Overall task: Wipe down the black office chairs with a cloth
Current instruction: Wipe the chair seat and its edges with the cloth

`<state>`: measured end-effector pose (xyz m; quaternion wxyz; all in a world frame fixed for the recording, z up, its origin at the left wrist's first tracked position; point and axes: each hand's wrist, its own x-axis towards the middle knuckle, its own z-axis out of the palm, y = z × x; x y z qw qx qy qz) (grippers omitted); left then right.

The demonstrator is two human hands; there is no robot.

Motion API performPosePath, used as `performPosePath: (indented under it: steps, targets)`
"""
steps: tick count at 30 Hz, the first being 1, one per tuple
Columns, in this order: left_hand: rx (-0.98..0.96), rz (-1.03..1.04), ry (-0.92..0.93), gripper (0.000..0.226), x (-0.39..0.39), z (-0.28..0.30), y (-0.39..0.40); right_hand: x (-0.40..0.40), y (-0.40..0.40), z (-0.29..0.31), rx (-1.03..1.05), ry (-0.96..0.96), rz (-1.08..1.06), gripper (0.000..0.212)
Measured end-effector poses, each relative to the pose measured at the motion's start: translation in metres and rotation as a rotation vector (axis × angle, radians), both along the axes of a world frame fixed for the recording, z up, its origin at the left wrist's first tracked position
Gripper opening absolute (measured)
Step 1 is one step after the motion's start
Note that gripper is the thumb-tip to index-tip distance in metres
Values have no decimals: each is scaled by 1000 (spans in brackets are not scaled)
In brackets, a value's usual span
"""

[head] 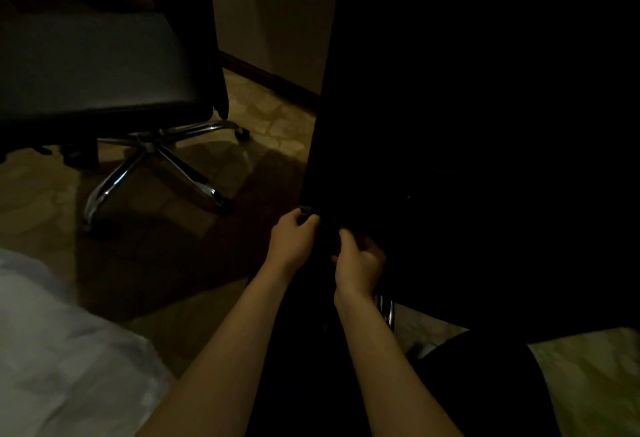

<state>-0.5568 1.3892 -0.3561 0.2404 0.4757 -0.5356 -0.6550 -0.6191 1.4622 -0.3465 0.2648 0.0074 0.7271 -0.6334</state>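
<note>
- Head view, dim light: a near black office chair [467, 107] fills the right half, seen as a dark back panel; detail on it is lost in shadow.
- Left hand [291, 241]: fingers curled at the lower left edge of that panel, pinching a small dark item [306, 210] that may be the cloth; too dark to tell.
- Right hand [360, 263]: fingers curled against the panel's lower edge, just beside the left hand; what it grips cannot be told.
- A second black office chair [93, 62] stands upper left on a chrome star base [152, 163].
- Patterned floor [270, 114] lies between the chairs; white fabric [62, 350] occupies the lower left.
</note>
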Motion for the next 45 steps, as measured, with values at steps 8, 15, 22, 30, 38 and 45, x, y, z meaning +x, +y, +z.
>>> performPosePath:
  steps: [8, 15, 22, 30, 38, 45]
  targets:
    - [80, -71, -315, 30, -10, -42, -15, 5, -5, -45, 92, -181, -31, 25]
    - [298, -67, -353, 33, -17, -65, -22, 4, -1, -71, 131, -445, 39, 37]
    - [326, 103, -324, 34, -19, -72, -22, 4, -6, -69, 117, -513, 42, 49]
    - [-281, 250, -155, 11, -7, -29, 5, 9, -20, -18, -84, -316, -93, 27]
    - [-451, 312, 254, 10, -22, 58, 5, 3, -13, 73, -419, -115, -56, 10]
    - [-284, 356, 79, 32, -29, 31, 29, 0, -5, 27, -255, -42, -81, 9]
